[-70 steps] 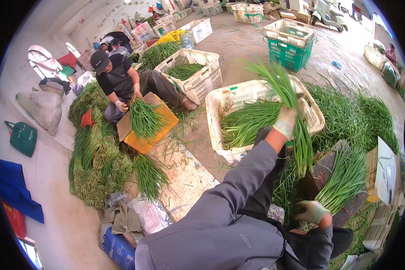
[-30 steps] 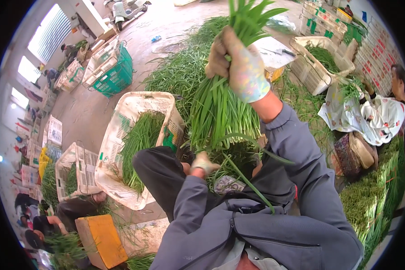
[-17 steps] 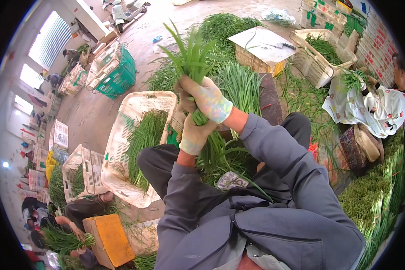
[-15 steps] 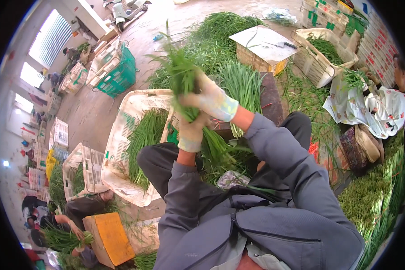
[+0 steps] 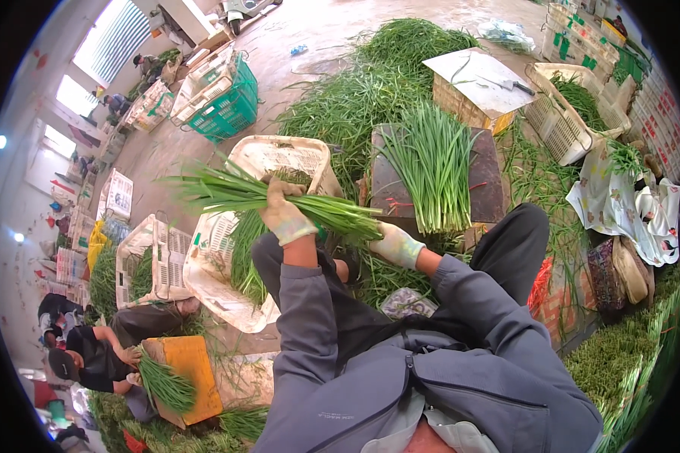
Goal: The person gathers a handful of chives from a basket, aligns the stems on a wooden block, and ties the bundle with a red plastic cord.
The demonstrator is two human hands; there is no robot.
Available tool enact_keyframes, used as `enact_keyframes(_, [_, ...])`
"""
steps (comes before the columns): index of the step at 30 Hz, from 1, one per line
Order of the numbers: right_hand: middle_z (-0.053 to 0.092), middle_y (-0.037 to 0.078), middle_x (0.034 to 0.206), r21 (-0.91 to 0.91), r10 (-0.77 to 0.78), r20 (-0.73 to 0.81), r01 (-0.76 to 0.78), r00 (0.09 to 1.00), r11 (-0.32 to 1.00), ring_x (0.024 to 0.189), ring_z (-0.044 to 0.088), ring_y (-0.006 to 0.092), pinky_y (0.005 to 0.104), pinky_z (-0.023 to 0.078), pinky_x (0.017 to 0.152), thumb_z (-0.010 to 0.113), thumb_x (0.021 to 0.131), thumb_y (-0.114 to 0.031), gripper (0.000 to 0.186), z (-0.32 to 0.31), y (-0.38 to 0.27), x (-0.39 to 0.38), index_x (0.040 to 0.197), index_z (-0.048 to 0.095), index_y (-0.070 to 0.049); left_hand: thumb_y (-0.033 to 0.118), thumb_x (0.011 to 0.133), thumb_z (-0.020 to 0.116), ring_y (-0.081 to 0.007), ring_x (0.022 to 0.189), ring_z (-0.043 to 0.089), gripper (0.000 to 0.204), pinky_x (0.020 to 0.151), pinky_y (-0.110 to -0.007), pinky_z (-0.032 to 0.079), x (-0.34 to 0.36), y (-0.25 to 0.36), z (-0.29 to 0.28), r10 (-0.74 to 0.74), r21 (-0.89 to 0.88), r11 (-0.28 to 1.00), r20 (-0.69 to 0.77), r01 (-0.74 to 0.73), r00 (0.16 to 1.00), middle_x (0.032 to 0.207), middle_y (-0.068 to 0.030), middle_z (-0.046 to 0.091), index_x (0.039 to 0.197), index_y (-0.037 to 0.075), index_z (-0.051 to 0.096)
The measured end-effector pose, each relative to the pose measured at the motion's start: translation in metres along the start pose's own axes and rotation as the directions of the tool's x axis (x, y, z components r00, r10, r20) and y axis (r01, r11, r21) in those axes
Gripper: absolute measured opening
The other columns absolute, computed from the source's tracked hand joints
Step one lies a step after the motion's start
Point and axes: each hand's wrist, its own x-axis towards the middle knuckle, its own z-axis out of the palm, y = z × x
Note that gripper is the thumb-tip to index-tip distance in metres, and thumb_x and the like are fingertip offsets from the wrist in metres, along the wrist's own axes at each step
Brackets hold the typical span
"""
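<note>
A bunch of long green garlic chives (image 5: 332, 214) lies sideways over my lap, leafy tips to the left and cut ends to the right. My left hand (image 5: 283, 213), in a pale work glove, is closed round its middle. At the cut ends my right hand (image 5: 397, 246), in a stained whitish glove, is closed on the stems; its fingertips are partly hidden. Just beyond, more chives (image 5: 434, 170) lie in a row on a dark low board (image 5: 491, 181), with red ties (image 5: 400, 204) beside them.
A white crate (image 5: 258, 323) of chives stands by my left knee. Beyond the board are a large heap of greens (image 5: 355, 106) and a box (image 5: 461, 102) topped with a white board and a knife (image 5: 518, 88). Bundled greens (image 5: 619, 340) line the right. A co-worker (image 5: 102, 351) sits at lower left.
The bunch, held upright before, has swung down to lie crosswise with tips left. My right hand has moved from the leafy part to the cut ends; the left now grips the middle.
</note>
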Motion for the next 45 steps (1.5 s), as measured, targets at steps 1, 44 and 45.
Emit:
enact_keyframes(1, [0.067,0.023,0.097,-0.126,-0.008,-0.032,0.004,0.999,0.992,0.096,0.065,0.0361,0.0412,0.05,0.085,0.061,0.085,-0.015,0.031,-0.001,0.004,0.0,0.111,0.058,0.002,0.007,0.083,0.059,-0.0167,0.053,0.05,0.011,0.058,-0.033,0.051,0.002,0.006,0.001,-0.018,0.013,1.0,-0.018,0.018,1.0,0.06,-0.0053,0.05,0.088,-0.002,0.055])
enact_keyframes(44, [0.067,0.004,0.075,0.698,0.233,0.019,-0.18,0.972,0.694,0.049,0.054,0.01,0.0238,0.038,0.04,0.072,0.089,-0.026,0.025,-0.009,-0.079,0.029,0.102,0.065,-0.006,0.034,0.098,0.055,-0.0234,0.068,0.059,0.037,0.063,-0.04,0.052,0.001,-0.008,-0.017,-0.044,0.064,0.996,-0.241,0.061,0.969,0.076,-0.0131,0.062,0.079,0.002,0.057])
enact_keyframes(45, [0.07,0.006,0.079,0.663,0.184,0.024,-0.153,0.983,0.733,0.049,0.055,0.009,0.0234,0.039,0.041,0.073,0.088,-0.026,0.027,-0.009,-0.08,0.028,0.102,0.066,-0.004,0.034,0.098,0.055,-0.0234,0.068,0.059,0.037,0.063,-0.04,0.052,0.002,-0.007,-0.014,-0.042,0.062,0.996,-0.238,0.058,0.97,0.076,-0.0131,0.062,0.079,0.002,0.057])
